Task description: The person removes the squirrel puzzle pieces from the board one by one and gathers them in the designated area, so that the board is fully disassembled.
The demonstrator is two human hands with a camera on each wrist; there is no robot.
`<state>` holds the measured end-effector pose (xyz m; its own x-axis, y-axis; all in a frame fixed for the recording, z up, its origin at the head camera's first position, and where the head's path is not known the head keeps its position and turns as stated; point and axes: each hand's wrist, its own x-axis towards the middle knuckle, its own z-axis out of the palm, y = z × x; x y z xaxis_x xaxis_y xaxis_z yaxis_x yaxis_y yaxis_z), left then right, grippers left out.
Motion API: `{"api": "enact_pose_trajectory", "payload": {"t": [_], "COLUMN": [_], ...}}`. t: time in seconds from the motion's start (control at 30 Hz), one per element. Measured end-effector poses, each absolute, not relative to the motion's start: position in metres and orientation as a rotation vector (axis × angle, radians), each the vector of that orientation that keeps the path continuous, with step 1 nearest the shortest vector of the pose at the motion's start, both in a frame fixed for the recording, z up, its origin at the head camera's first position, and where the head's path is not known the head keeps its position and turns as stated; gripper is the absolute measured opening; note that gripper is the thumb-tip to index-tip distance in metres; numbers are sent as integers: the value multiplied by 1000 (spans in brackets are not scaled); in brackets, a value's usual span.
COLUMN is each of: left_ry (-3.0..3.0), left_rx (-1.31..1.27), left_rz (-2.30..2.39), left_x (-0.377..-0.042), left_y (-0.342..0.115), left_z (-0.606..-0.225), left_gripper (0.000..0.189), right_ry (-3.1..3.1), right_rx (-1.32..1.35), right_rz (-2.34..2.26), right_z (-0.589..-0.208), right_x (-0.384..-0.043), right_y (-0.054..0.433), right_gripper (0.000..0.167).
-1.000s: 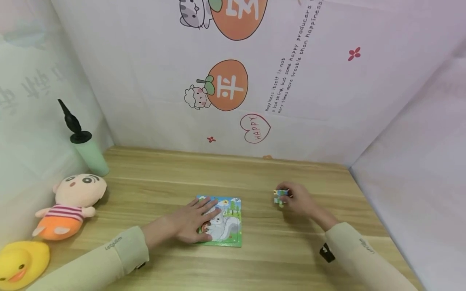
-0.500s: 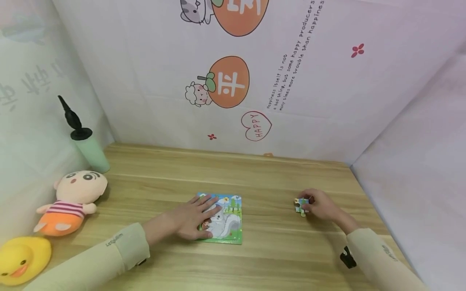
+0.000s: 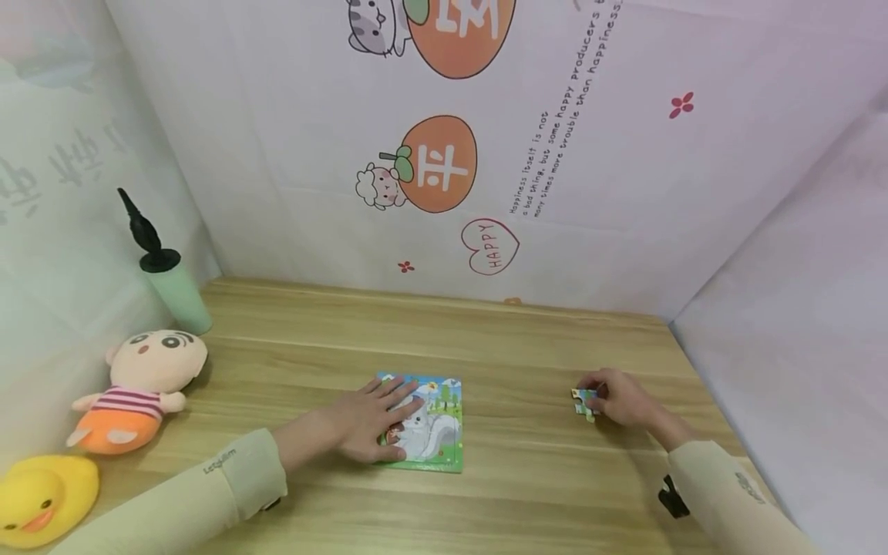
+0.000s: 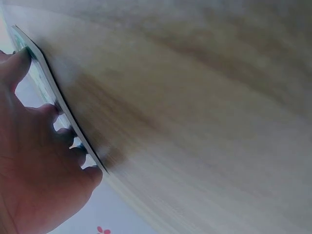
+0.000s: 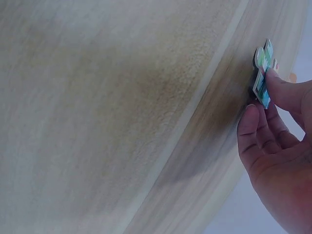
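My left hand (image 3: 361, 425) rests with spread fingers on the left part of a square jigsaw puzzle (image 3: 442, 435) showing a grey squirrel, trees and a green border. The palm and fingers hide the puzzle's left side. In the left wrist view the thumb and fingertips lie along the thin puzzle board (image 4: 66, 109). Over to the right, my right hand (image 3: 624, 398) pinches a small blue and green puzzle piece (image 3: 585, 394) between thumb and fingers. In the right wrist view, the knobbed puzzle piece (image 5: 263, 73) is close over the tabletop, with the thumb on its printed face.
The wooden table (image 3: 513, 493) meets a printed white cloth wall (image 3: 590, 254) at the back. Along the left side are a yellow rubber duck (image 3: 58, 493), a plush doll (image 3: 135, 393) and a green hand pump (image 3: 176, 297) with a black nozzle.
My right hand has carried the puzzle piece to the right, away from the puzzle, and slightly nearer the front. The left hand stays in place on the puzzle.
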<state>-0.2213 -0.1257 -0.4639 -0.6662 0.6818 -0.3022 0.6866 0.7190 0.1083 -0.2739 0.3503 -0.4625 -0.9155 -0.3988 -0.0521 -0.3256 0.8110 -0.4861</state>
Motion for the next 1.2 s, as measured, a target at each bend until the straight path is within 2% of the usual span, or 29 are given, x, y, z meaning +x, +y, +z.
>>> {"api": "enact_pose_trajectory", "payload": {"t": [0.37,0.83,1.03,1.2], "left_ry": [2607,2630,2610,2601], "left_rx": [1080,1075,1065,1065], "left_rz": [-23,-25,5,26], "left_x": [-218,-219,-220,-223], "left_y": [-126,-126,-124,-123], "left_z": [-467,-468,-466,-460], "left_gripper": [84,84,84,80], "right_ry": [2872,2987,2998,3010], "right_rx": [-584,-580,-555,-669], "right_rz": [-708,-522,-557,-595], "right_z": [-467,-454,-451,-447], "right_x": [-269,-270,-274,-274], "right_y": [351,330,309,274], "right_gripper": [14,19,19,22]}}
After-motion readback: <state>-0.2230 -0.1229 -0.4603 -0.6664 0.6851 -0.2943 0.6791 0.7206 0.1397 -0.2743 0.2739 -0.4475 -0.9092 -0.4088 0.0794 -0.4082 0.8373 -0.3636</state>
